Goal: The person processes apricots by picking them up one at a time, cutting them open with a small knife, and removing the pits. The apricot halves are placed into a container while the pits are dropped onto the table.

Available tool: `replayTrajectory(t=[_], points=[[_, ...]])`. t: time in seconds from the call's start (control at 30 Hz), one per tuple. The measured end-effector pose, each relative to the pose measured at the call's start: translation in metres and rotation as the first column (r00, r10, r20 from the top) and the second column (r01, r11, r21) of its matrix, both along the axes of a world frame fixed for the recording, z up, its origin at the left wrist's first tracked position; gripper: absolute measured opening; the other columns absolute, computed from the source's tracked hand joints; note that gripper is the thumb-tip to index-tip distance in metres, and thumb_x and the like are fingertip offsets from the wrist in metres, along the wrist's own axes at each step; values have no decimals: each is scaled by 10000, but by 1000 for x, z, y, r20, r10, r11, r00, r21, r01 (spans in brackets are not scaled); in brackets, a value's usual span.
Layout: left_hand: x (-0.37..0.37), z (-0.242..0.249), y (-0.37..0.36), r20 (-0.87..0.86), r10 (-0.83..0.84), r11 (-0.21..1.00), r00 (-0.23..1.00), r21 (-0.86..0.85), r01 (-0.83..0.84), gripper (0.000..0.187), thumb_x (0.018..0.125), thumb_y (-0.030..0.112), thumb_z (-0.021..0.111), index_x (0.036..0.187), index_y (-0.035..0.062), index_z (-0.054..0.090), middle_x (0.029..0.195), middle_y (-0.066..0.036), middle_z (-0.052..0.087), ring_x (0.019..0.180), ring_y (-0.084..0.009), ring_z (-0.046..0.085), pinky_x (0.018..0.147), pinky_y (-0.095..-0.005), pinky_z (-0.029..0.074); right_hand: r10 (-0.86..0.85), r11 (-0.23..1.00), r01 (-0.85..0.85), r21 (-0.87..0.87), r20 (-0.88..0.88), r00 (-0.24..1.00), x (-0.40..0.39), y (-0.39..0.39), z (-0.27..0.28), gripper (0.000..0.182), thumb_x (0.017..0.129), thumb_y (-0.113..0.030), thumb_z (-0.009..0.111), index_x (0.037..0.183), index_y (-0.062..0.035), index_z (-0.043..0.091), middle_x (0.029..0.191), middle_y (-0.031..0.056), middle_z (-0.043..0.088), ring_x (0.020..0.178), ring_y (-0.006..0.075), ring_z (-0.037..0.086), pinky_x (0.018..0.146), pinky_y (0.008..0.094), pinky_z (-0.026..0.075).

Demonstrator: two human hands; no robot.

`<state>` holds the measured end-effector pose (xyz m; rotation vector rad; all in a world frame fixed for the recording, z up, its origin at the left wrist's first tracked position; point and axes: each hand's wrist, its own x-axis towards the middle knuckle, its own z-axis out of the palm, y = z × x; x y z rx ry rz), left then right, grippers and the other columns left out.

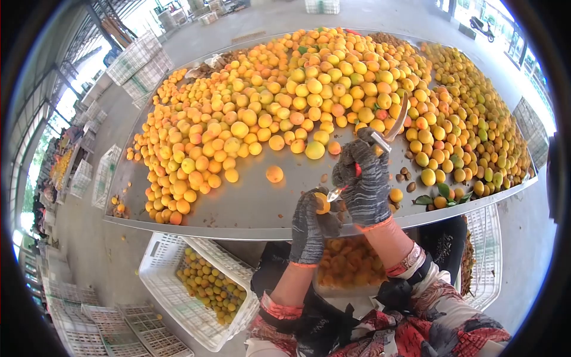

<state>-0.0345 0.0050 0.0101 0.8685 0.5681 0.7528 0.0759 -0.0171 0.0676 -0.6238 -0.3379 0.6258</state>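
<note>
Both hands wear grey knitted gloves with orange cuffs. My left hand (307,229) is closed on a cut apricot (322,203) at the table's front edge. Wrapped round a tool with a red handle, my right hand (364,178) is just to the right and higher up. A small pointed metal tip (336,193) sticks out of its lower side, close to the apricot. From its upper side a curved blade (399,119) points up and away. Behind both hands a large heap of orange and yellow apricots (262,101) covers much of the metal table (250,193).
A white crate (160,271) with greenish-yellow fruit stands below the table at the left. Under my forearms is a container of orange fruit (351,262). Another white crate (485,256) is at the right. Loose pits (404,174) and leaves (444,190) lie right of my hands.
</note>
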Motion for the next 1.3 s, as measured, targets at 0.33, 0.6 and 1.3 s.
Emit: replayTrajectory(t=[0.33,0.6,1.3], points=[[4,-21,3,-324,289,763,901,646,-12,326,929,184,310,1101,-11,507,1055,-122,533,947,-196,503,863,-317,392,-84,996,86,-22,75,994,-20,11,-25,286,818,-123,585,1079,-138,469,780,2,506,584,68,450,465,199,369],[9,-25,9,-306,420,641,855,766,-40,304,910,181,351,1077,-14,514,1023,-129,548,928,-221,524,850,-337,413,159,987,-156,34,-136,978,-15,18,-29,229,819,-103,549,1034,-119,471,736,13,502,563,91,467,456,214,381],[5,-22,17,-44,215,928,976,-302,-218,287,901,250,396,1020,30,537,937,-106,556,828,-201,549,754,-301,460,520,793,297,-532,845,126,-10,-19,-24,310,737,-223,613,964,-17,566,898,183,597,815,346,570,712,382,466]])
